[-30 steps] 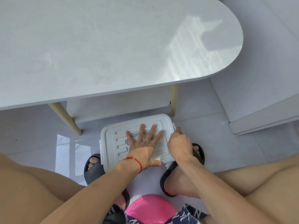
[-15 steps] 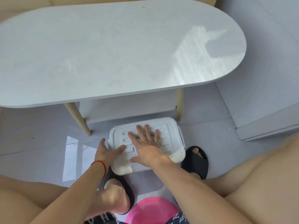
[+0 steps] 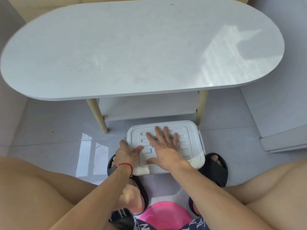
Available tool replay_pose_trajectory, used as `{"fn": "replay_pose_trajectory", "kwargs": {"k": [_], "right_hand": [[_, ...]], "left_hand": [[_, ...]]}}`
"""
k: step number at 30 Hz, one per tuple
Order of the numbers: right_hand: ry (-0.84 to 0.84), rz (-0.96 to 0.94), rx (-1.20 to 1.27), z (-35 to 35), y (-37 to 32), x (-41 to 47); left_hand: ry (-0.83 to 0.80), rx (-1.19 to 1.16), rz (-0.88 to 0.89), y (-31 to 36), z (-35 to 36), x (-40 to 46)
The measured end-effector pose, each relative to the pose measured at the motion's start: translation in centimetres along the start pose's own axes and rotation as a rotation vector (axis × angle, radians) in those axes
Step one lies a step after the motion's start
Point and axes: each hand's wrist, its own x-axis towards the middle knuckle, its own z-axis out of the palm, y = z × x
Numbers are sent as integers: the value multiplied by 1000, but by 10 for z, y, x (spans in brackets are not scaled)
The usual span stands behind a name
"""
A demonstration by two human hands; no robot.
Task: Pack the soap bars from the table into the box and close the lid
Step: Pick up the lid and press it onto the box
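A white plastic box (image 3: 189, 135) stands on the floor between my feet, just in front of the table, and its ribbed lid lies flat on top. My right hand (image 3: 164, 150) rests palm down on the middle of the lid with the fingers spread. My left hand (image 3: 125, 154), with a red string at the wrist, clasps the box's left edge: the thumb is on the lid and the fingers go down the side. No soap bar shows anywhere in view; the inside of the box is hidden.
The white oval table (image 3: 132, 47) fills the upper half, with pale legs (image 3: 98, 115) and a low shelf (image 3: 149, 107) right behind the box. Black slippers (image 3: 214, 168) flank the box. A pink stool (image 3: 164, 214) is under me. A white ledge (image 3: 285, 140) runs at the right.
A second ago my left hand lay flat on the lid and my right hand held the right edge. Now the right hand lies on the lid and the left holds the left edge.
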Motion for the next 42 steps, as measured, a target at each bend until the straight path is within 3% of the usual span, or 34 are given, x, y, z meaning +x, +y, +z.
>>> {"fn": "replay_pose_trajectory", "kwargs": {"k": [8,12,14,16,18,19,21,26,42], "right_hand": [[-8,-59,50,-9,10,-3],[60,-31,361,-39,40,-12],[289,97,419,-44,60,-22],[444,391,381,-41,83,-30],[323,669,501,-36,97,-39],[222,715,639,-32,99,-41],[135,703,862,-27,97,-40],[186,686,965,-23,98,-29],[239,542,886,-26,105,-3]], "left_hand": [[183,184,76,6,6,-11],[197,244,119,11,10,-16],[166,164,107,8,11,-20],[101,-22,30,1,9,-16],[12,-164,-68,-6,8,-11],[-28,-192,-94,-8,9,-10],[-37,-209,-100,-7,10,-9],[19,-213,-76,-4,4,4],[61,-160,-7,8,-9,50]]}}
